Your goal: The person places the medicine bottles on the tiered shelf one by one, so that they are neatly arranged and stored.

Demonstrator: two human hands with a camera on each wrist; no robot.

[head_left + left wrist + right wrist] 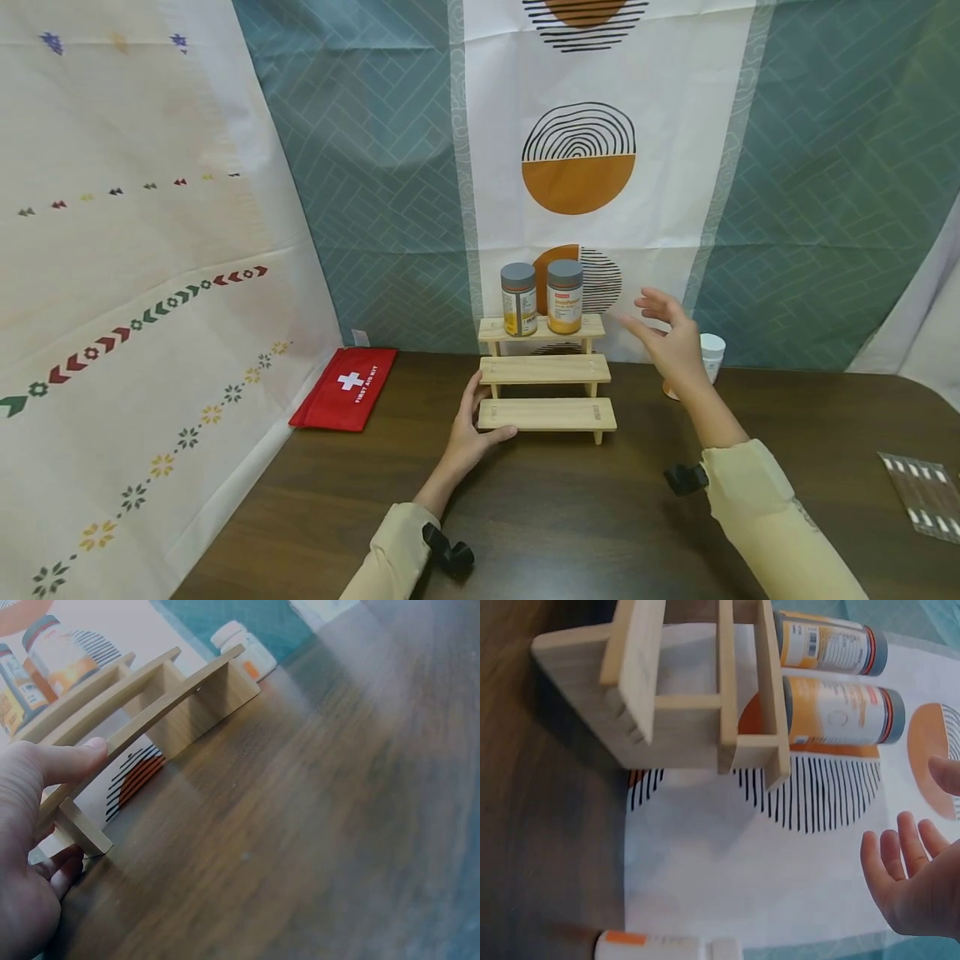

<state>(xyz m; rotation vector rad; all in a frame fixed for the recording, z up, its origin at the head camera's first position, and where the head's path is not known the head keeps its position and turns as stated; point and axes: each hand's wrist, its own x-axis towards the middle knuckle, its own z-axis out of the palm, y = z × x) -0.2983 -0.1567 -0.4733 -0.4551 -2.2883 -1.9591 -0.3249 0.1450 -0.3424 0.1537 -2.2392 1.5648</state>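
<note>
A small three-step wooden shelf stands on the table against the hanging cloth. Two grey-lidded bottles with orange and yellow labels are upright on its top step: a left bottle and a right bottle. My left hand grips the shelf's left end, the thumb on the lowest step's front edge and the fingers around the side. Raised in the air right of the bottles, my right hand has spread fingers and holds nothing. Behind its wrist, a white bottle with an orange label is partly hidden.
A red first aid kit pouch lies at the table's back left. Toward the right edge is a clear packet of white-tipped swabs. Patterned cloth hangs behind the brown wooden table and along its left side.
</note>
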